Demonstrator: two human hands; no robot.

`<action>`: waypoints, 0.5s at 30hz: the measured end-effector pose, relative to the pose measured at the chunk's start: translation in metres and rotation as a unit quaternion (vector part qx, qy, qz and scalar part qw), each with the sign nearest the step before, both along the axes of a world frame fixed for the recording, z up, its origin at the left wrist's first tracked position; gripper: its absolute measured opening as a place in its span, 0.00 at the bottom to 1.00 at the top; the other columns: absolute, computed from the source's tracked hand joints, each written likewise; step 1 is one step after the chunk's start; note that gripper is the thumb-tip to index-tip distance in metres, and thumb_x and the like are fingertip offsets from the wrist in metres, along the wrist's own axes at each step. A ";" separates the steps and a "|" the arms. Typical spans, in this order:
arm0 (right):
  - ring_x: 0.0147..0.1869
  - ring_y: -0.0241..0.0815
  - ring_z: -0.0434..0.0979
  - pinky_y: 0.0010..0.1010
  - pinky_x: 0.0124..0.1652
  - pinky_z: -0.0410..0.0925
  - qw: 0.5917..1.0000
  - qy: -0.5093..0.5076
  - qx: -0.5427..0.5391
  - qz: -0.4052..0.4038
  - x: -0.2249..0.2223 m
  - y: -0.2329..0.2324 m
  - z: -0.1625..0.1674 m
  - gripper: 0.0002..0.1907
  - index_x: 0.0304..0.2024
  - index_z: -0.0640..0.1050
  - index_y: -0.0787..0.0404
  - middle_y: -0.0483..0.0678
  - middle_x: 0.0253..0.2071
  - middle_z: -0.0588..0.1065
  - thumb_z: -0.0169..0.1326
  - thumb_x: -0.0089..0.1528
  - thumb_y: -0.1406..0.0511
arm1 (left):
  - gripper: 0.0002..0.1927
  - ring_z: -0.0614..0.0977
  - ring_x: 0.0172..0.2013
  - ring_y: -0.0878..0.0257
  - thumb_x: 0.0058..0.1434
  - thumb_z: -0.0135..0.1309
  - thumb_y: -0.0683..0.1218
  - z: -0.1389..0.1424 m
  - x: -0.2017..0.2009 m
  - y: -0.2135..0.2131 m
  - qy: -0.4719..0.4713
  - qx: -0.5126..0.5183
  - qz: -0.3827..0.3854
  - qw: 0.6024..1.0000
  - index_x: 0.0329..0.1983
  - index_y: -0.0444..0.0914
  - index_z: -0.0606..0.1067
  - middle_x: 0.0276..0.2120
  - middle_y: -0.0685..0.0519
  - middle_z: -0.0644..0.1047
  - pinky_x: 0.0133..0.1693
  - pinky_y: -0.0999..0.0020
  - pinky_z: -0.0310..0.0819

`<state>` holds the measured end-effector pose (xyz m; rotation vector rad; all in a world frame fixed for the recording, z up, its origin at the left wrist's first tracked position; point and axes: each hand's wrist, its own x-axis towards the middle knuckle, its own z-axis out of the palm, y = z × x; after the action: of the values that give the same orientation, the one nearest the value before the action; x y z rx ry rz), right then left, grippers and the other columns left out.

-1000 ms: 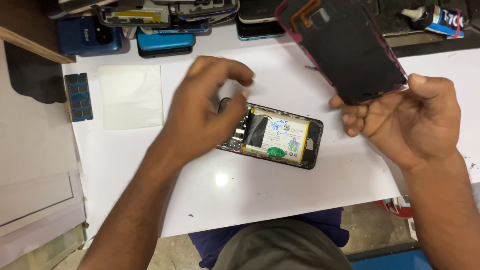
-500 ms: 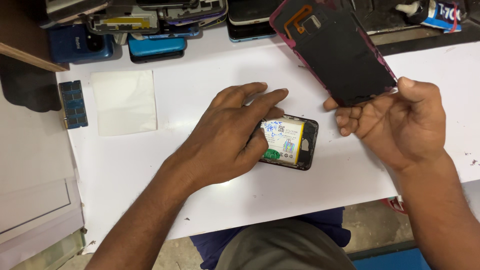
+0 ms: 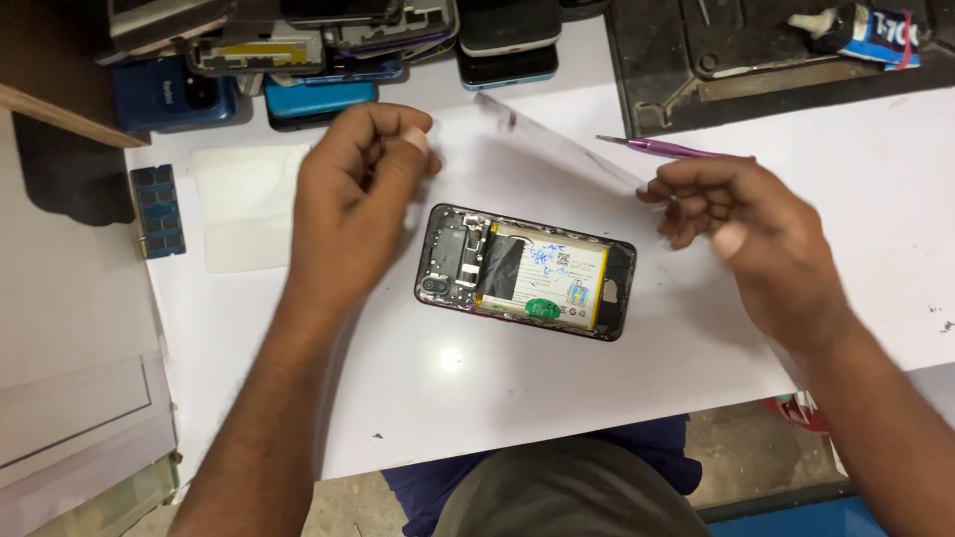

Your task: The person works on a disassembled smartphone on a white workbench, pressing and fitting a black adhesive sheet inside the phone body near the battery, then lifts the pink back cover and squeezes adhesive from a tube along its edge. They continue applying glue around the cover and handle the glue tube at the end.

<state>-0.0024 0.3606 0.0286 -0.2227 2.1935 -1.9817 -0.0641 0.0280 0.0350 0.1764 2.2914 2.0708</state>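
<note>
Gone from the right hand (image 3: pixel 741 234) is the dark back cover it held up a moment ago, and the left hand (image 3: pixel 358 174) has lifted off the opened phone (image 3: pixel 525 270).

That phone lies face down mid-desk, back off, battery and dark board shield bared, touched by neither hand. Both hands now hover above it with a thin clear film sheet (image 3: pixel 557 144) stretched between them: the left hand's curled fingers seem to pinch one end, though blur hides the contact, and the right hand's bent fingertips hold the other edge. A purple-handled tool (image 3: pixel 676 150) lies just behind the right hand on the white desk (image 3: pixel 497 398); spare phones (image 3: pixel 318 94) are stacked along the far edge, and a pale rectangular pad (image 3: pixel 244 204) sits left. The step in hand looks like handling the film; next it likely needs careful placing, corners kept clean.
</note>
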 end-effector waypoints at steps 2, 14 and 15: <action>0.60 0.45 0.74 0.35 0.59 0.69 0.992 0.090 0.091 0.010 0.008 -0.009 0.002 0.33 0.67 0.68 0.69 0.58 0.61 0.73 0.56 0.65 0.55 | 0.10 0.78 0.36 0.70 0.73 0.50 0.44 0.001 -0.005 -0.009 -0.034 0.011 -0.009 0.999 0.51 0.34 0.76 0.36 0.54 0.80 0.38 0.75 0.72; 0.63 0.51 0.70 0.42 0.61 0.62 0.880 0.318 0.347 0.070 0.022 -0.038 0.007 0.40 0.63 0.62 0.63 0.59 0.62 0.71 0.63 0.54 0.56 | 0.36 0.76 0.64 0.59 0.58 0.65 0.36 0.021 -0.001 -0.045 0.142 -0.133 -0.174 0.965 0.70 0.38 0.66 0.61 0.49 0.78 0.65 0.59 0.67; 0.63 0.51 0.70 0.42 0.61 0.61 0.875 0.321 0.355 0.075 0.022 -0.037 0.006 0.41 0.63 0.62 0.63 0.59 0.62 0.72 0.64 0.54 0.55 | 0.38 0.76 0.66 0.58 0.57 0.66 0.36 0.021 -0.001 -0.045 0.137 -0.131 -0.188 0.964 0.70 0.37 0.65 0.61 0.48 0.77 0.68 0.57 0.65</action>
<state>0.0196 0.3238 0.0347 -1.0063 2.9990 -0.9618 -0.0650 -0.0173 0.0564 0.8581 2.4087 1.6269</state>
